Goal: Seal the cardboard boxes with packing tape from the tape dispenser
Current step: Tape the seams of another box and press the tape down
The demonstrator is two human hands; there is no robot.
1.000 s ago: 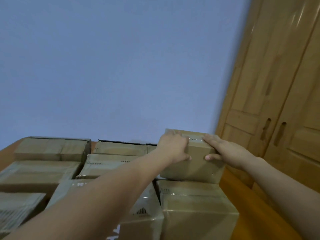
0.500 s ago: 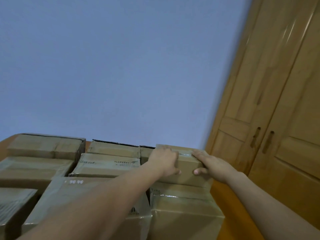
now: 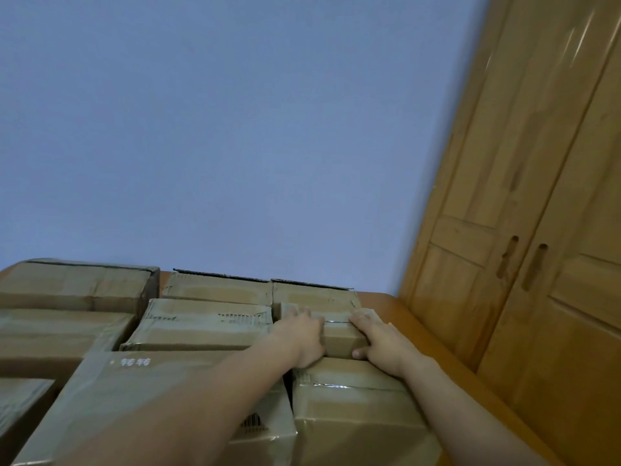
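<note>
Trouble here would most likely come from the tight slot the small box point(image 3: 341, 334) is going into: it sits low and right of centre in the frame, wedged between a back box point(image 3: 316, 295) behind it, a printed box point(image 3: 205, 326) to its left and a front box point(image 3: 353, 395) below it, and a corner could catch on a neighbour's flap and leave it tilted. The left hand point(image 3: 299, 334) grips its left side with fingers curled over the top edge, and the right hand point(image 3: 376, 338) holds its right side, fingers on top and thumb on the near face, so both hands are closed around the box rather than wide. A clear tape strip point(image 3: 336, 321) shows across its top between the hands, and it looks sealed; if the fingers drag across that strip while pulling out, the tape might lift. No tape dispenser is in view, so whether the next box can be sealed at once cannot be told. Compared with the earlier pictures, the small box has dropped from standing proud above the stack to nearly level with its neighbours, and the hands have come down with it; the wardrobe point(image 3: 524, 230) at right fills much the same place.
</note>
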